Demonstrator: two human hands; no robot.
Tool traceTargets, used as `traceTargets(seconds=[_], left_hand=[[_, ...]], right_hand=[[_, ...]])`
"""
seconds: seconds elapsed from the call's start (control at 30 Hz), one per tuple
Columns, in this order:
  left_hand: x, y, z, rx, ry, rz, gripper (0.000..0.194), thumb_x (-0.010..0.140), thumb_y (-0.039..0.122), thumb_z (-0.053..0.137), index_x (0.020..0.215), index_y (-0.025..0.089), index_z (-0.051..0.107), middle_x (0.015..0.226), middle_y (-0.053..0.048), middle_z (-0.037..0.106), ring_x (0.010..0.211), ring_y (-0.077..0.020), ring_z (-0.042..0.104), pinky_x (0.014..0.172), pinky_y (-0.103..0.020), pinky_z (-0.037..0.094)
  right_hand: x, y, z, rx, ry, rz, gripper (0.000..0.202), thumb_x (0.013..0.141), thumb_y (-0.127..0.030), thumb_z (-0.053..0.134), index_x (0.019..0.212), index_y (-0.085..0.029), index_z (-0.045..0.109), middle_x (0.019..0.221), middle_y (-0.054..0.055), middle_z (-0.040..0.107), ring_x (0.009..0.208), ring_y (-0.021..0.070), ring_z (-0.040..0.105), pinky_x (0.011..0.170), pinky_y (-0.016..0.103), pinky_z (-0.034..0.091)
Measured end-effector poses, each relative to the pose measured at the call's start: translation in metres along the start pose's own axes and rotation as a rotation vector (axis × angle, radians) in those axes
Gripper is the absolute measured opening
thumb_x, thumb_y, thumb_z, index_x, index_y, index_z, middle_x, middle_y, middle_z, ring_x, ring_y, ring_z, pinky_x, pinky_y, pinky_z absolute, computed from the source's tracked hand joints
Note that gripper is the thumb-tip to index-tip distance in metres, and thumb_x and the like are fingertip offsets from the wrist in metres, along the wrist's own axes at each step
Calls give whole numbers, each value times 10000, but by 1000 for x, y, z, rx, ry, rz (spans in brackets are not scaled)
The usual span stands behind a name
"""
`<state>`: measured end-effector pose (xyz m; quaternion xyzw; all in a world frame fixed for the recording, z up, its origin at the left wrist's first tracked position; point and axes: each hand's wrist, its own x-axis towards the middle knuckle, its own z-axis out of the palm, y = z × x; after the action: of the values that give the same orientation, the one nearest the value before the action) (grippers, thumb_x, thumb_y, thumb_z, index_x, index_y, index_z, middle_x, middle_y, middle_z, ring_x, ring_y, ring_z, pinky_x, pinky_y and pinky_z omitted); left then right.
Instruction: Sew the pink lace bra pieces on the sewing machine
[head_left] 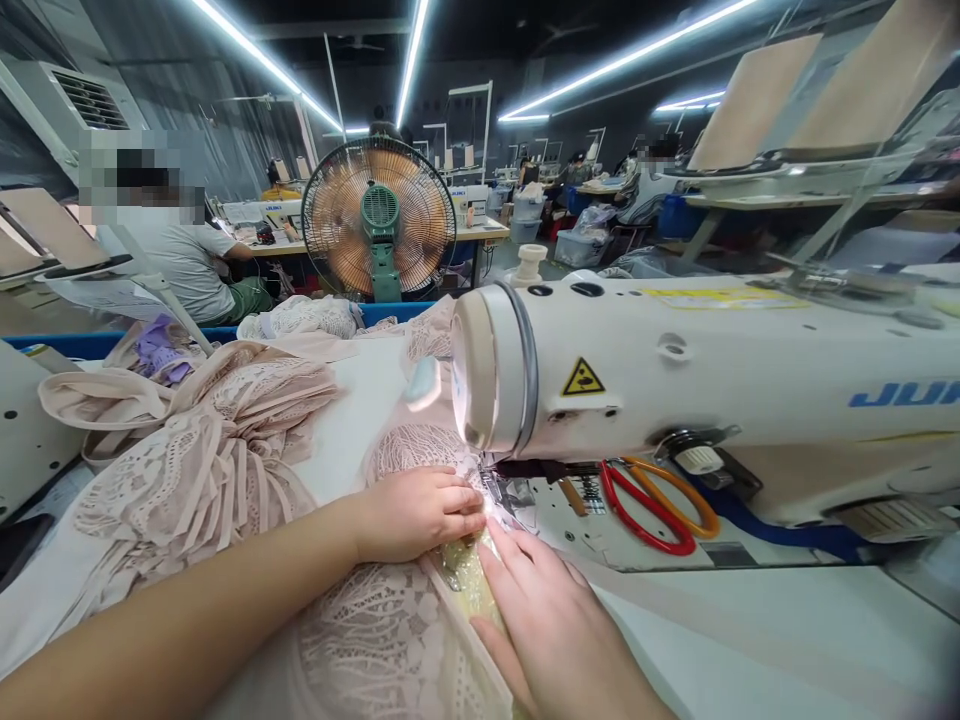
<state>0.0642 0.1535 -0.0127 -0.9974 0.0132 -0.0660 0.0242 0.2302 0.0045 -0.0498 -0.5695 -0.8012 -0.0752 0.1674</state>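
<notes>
Pale pink lace fabric (382, 635) lies over the table and runs up to the needle area of a white sewing machine (720, 370). My left hand (420, 512) rests palm down on the lace just left of the needle area, fingers laid out flat. Close by on the right, my right hand (544, 610) lies along the fabric edge, its fingers stretched forward and the thumb lower down. Between the hands shows a shiny yellowish strip (469, 575). The fingertips of both hands nearly meet in front of the presser foot, which is partly hidden.
Red-handled scissors (652, 515) and an orange handle (705, 505) lie under the machine arm. Bundled lace pieces (202, 465) are heaped at left. Beyond the table stand a large fan (379, 215) and a seated person (172, 250); more machines and people are farther back.
</notes>
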Motion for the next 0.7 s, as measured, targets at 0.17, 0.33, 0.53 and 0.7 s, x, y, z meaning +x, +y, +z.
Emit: traceTargets(seconds=[0.17,0.33,0.53,0.7], left_hand=[[0,-11,5,24,-43,1,288,968,201,400,1182,195,594,1284,-75,593,1112,-221,572,1049,-402,374],[-1,-16,6,31,-48,-8,288,965,201,418,1190,204,596,1279,-72,598,1117,-212,575,1057,-393,369],[-1,-24,4,52,-44,-42,298,971,192,410,1198,189,602,1262,-75,612,1102,-207,589,971,-323,430],[2,-33,0,62,-40,-81,281,961,191,444,1185,205,613,1277,-55,605,1150,-205,563,1002,-318,394]], right_hand=[[-4,6,-1,-26,53,-64,402,887,-377,453,1165,-147,629,1266,105,614,1099,292,605,836,393,572],[-6,10,1,-31,65,-76,380,870,-357,472,1159,-163,627,1274,86,610,1094,280,610,818,367,575],[-5,11,2,-5,13,-87,425,817,-296,497,1195,-137,608,1298,116,588,1119,292,591,842,378,564],[-6,8,-1,24,6,-59,400,822,-273,498,1186,-152,614,1308,100,582,1137,282,578,869,385,554]])
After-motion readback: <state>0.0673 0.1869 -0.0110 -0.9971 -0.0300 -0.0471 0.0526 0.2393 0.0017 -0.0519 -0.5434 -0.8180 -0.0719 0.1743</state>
